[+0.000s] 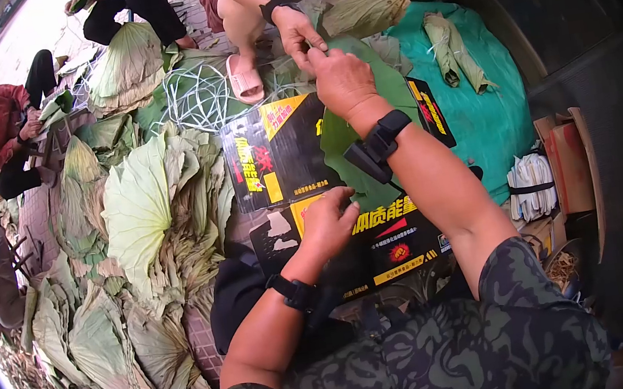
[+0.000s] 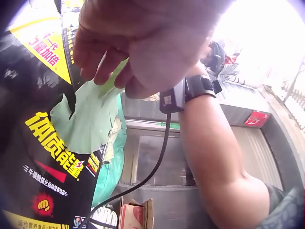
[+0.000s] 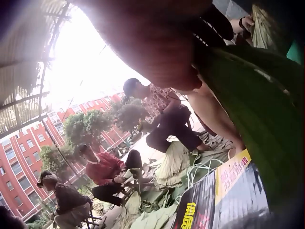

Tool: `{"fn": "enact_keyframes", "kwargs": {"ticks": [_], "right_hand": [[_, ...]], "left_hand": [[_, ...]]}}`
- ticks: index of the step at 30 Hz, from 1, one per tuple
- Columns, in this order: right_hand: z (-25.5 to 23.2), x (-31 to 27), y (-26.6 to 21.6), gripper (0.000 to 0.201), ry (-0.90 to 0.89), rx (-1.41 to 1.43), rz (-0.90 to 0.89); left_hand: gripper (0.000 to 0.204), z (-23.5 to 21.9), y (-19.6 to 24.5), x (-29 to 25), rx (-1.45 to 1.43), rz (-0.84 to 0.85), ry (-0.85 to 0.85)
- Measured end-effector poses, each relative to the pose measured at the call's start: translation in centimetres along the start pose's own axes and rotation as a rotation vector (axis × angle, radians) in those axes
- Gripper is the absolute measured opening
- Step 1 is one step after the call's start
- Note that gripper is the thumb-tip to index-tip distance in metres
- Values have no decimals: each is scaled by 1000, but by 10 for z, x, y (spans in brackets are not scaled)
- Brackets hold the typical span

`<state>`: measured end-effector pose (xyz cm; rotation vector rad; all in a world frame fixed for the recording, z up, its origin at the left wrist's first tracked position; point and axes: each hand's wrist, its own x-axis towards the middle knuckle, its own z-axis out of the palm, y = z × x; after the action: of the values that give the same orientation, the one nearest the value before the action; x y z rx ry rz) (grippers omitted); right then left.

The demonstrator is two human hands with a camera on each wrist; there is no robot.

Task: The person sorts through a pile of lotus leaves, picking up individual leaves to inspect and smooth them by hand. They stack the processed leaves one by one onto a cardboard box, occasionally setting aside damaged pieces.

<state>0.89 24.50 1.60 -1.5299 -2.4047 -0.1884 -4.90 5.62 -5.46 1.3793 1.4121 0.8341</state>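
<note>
A large green lotus leaf (image 1: 367, 139) hangs over the black printed cardboard in front of me, its pale face turned to the left wrist view (image 2: 86, 114). My right hand (image 1: 347, 82) pinches its upper end, right against the hand (image 1: 299, 35) of a person opposite. In the right wrist view the dark leaf (image 3: 257, 109) drops from beneath my right hand (image 3: 152, 52). At the leaf's lower left edge is my left hand (image 1: 328, 224), palm down over the cardboard (image 1: 273, 148). Its fingers bend loosely, and leaf shows through the gaps between them.
Piles of dried lotus leaves (image 1: 142, 210) cover the ground on the left. White strapping (image 1: 202, 94) lies tangled beyond the cardboard. A teal sheet (image 1: 491, 113) bearing rolled leaves (image 1: 455, 51) spreads to the right, near a bundled white stack (image 1: 531, 186). Several people sit farther off.
</note>
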Motion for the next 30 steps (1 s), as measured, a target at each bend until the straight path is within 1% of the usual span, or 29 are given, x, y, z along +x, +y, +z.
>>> {"fn": "enact_keyframes", "kwargs": {"ticks": [1,2,3,4,5,6,7,8,9,10,11,12,13,14,15,16,17,18,19,20,21,22,23,24,25,26,27,28,30], "right_hand": [[-2,0,9,25,36,35,-8],[-8,-2,18,25,33,30,-3],[-14,-4,27,23,132,124,-36],[-20,-6,35,22,233,216,-71],[-31,-8,40,19,349,252,-72],[-41,-13,45,19,353,243,-67],[-52,-17,50,19,425,430,-28],[-67,-22,52,20,497,617,11],[-84,-28,51,20,564,718,44],[-101,-37,53,19,619,729,56],[-110,-47,56,19,663,909,131],[-117,-57,59,19,706,1091,203],[-121,-71,62,19,716,1081,208],[-120,-88,65,20,783,1222,313],[-117,-107,67,22,847,1363,420],[-109,-129,66,25,832,1375,527],[-93,-149,67,26,852,1415,590],[-85,-171,60,28,781,1460,749],[-58,-192,62,30,749,1545,811],[-50,-209,51,33,615,1489,950],[-31,-221,42,35,582,1413,1028],[-14,-241,41,35,422,1280,984],[6,-256,45,35,293,1138,972],[48,-276,60,37,243,851,837],[48,-281,58,38,198,761,788],[44,-284,53,38,153,671,739],[41,-286,49,36,112,631,729],[38,-287,48,36,112,628,740],[22,-285,40,36,117,591,618]], "left_hand": [[31,3,-4,-1,-46,0,-27],[32,5,-4,-2,-90,0,-57],[36,5,0,-4,-123,-25,-160],[36,9,-1,-6,-124,-19,-167],[39,13,-1,-7,-284,-33,-292],[43,17,0,-9,-442,-46,-417],[53,20,2,-11,-509,-57,-510],[53,22,3,-11,-507,-52,-521],[58,24,3,-11,-550,-49,-568],[64,25,2,-12,-591,-46,-617],[79,25,4,-13,-669,-39,-630],[94,22,5,-14,-751,-100,-666],[98,21,9,-13,-888,-214,-639],[103,18,18,-14,-1022,-334,-607],[102,19,4,-13,-1217,-209,-628],[100,21,-8,-10,-1321,-163,-589],[94,14,-5,-9,-1402,-115,-555],[88,7,-2,-7,-1483,-68,-517],[80,2,-8,-4,-1499,-74,-396],[71,-3,-15,0,-1509,-81,-276],[46,-7,-22,3,-1619,-137,-198],[46,-7,-34,8,-1616,-153,-205],[33,-6,-48,12,-1438,-289,31],[20,-4,-55,14,-1244,-410,260],[20,-3,-51,10,-1242,-415,257],[17,-3,-42,4,-1168,-431,346],[17,-4,-35,-1,-1091,-445,433],[17,-6,-33,-3,-1087,-452,425],[16,-14,-39,-7,-1027,-390,420]]}}
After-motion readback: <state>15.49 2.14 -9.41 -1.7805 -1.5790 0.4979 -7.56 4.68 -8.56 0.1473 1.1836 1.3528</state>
